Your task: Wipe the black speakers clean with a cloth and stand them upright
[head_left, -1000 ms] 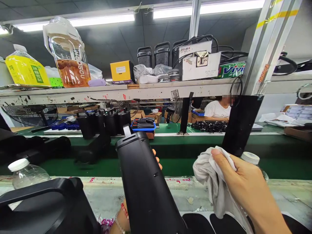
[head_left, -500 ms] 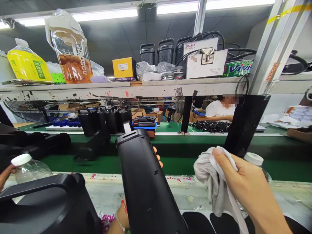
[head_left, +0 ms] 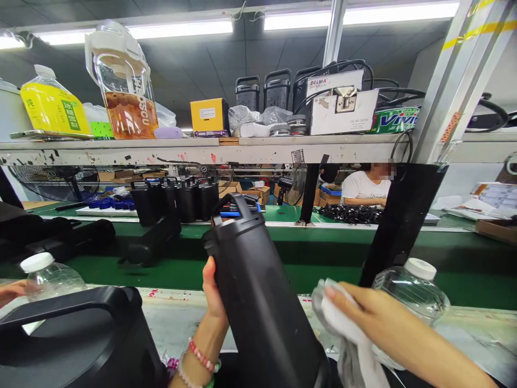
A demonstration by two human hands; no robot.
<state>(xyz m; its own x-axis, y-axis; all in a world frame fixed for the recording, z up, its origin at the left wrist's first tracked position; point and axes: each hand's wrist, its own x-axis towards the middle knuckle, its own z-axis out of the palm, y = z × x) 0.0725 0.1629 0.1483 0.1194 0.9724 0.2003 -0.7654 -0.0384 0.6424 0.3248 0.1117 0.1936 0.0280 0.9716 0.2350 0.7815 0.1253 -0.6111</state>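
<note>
Black case (head_left: 262, 302) is off the pale surface (head_left: 157, 310), tilted, carry handle (head_left: 236, 203) at its raised far end. Left hand (head_left: 216, 296) is clamped on its side, thumb on the left edge. Right hand (head_left: 359, 302) has a crumpled pale cloth (head_left: 339, 323) pinched in its fingers, just beside the case's right side; a gap shows, so no contact right now.

Status: I'd call this unit mid-handling. Lifted and gripped, handle on, not yet set down. Shell is motion-blurred and its lower end runs out of frame, so I can't say how much of it the cloth has covered, if any.

Backlog or output, can't tell which: second case (head_left: 105, 345) at lower left, touched by neither hand; dark cases (head_left: 149, 242) lying on the green belt (head_left: 323, 261); upright cases (head_left: 208, 202) beyond it. Another person's hand (head_left: 12, 292) shows at the left edge, by a clear bottle (head_left: 58, 279).
</note>
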